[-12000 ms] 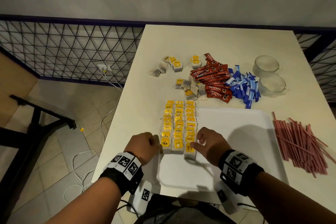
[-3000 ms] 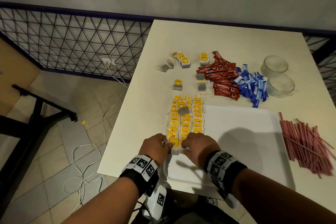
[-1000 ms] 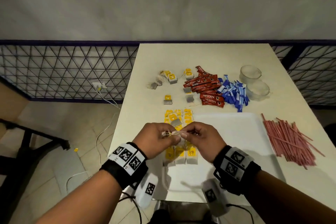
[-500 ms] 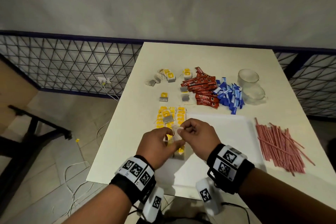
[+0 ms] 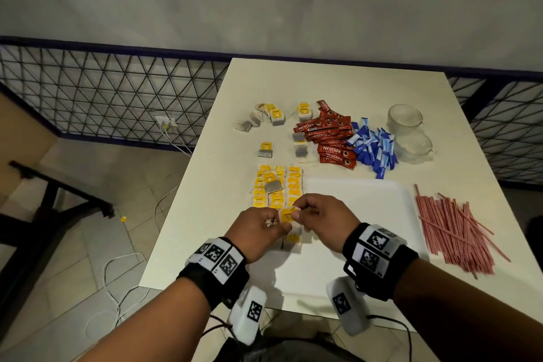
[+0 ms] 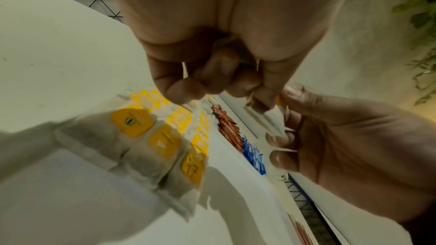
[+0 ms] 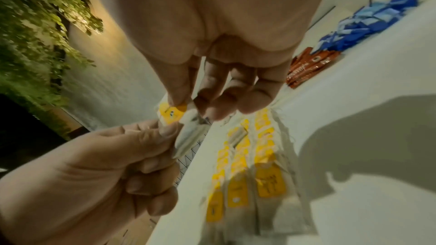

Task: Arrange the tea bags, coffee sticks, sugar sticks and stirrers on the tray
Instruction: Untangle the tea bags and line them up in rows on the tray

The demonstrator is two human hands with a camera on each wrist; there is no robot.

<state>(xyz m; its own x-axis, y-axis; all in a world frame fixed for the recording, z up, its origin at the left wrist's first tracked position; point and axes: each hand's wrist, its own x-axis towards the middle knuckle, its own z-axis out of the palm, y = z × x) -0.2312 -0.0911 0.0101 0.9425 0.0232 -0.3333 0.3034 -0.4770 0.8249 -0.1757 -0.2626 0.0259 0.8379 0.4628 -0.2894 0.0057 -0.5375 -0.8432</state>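
Both hands hold one tea bag with a yellow tag in the air above the near left part of the white tray. My left hand pinches its bag and a bunch of string. My right hand pinches the yellow tag between thumb and forefinger. Under the hands, three rows of tea bags lie along the tray's left edge, and one loose bag lies across them. Red coffee sticks, blue sugar sticks and pink stirrers lie on the table.
Loose tea bags lie at the table's far left, and single ones nearer the tray. Two glass cups stand at the far right. A wire mesh fence borders the table; cables lie on the floor to the left.
The hands lifted one tea bag off the near end of the rows and hold it between them; its yellow tag now faces up. The head view shifted slightly.
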